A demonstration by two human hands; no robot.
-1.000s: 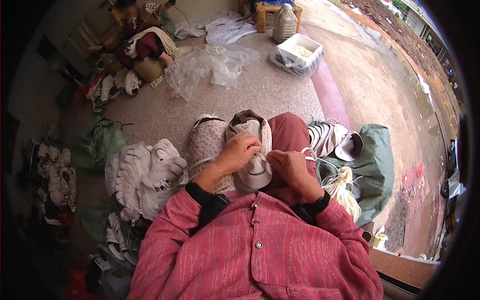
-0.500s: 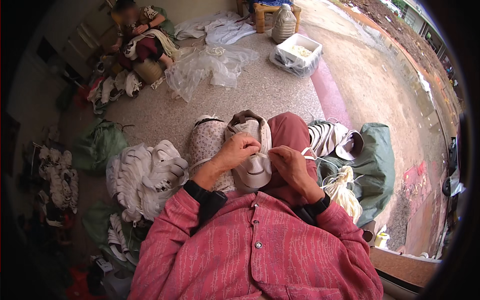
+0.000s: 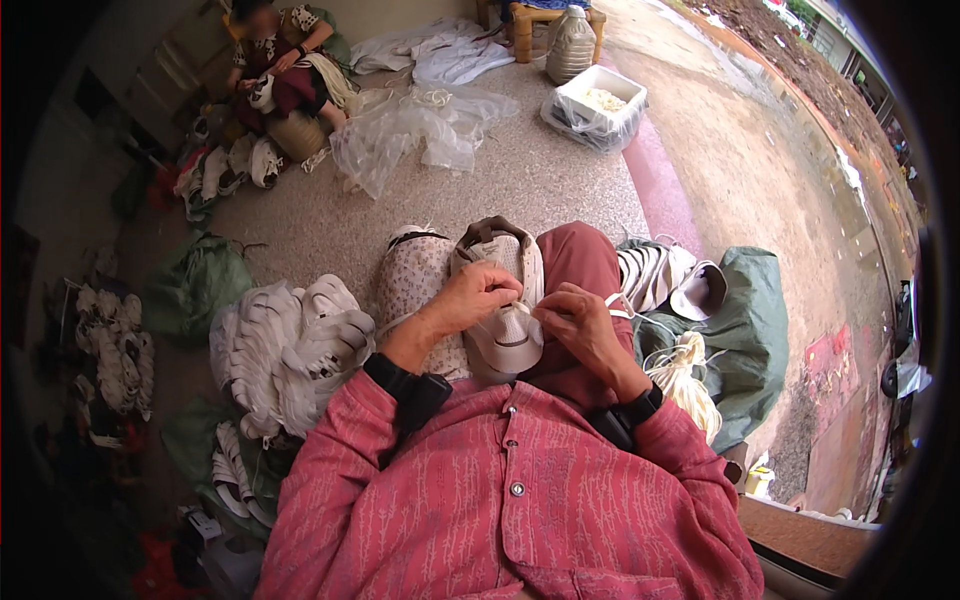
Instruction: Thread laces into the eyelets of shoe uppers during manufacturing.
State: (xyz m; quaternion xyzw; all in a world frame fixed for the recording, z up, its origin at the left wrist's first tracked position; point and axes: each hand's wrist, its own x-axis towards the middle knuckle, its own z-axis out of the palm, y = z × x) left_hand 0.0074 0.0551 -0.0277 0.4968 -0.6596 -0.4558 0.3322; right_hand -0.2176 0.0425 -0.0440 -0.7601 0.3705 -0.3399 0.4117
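Note:
A white shoe upper [image 3: 505,355] with a brown collar lies across my lap between my knees, its toe toward me. My left hand [image 3: 475,295] rests over its left side, fingertips pinched at the lacing edge by the tongue; what they grip is partly hidden. My right hand [image 3: 580,325] is just right of the lacing opening, thumb and fingers closed on a thin pale shoelace that runs to the upper. A bundle of cream shoelaces [image 3: 688,385] hangs beside my right knee.
Stacked white uppers [image 3: 285,350] lie at my left, and more striped uppers [image 3: 655,275] sit on a green sack [image 3: 755,340] at my right. Ahead are plastic sheeting [image 3: 425,135] and a white foam box [image 3: 600,100]. Another person [image 3: 285,65] sits working at the far left.
My right hand has shifted slightly, its fingers turning by the lacing opening. My left hand stays nearly in place. The other person's hands and the piece they hold have moved.

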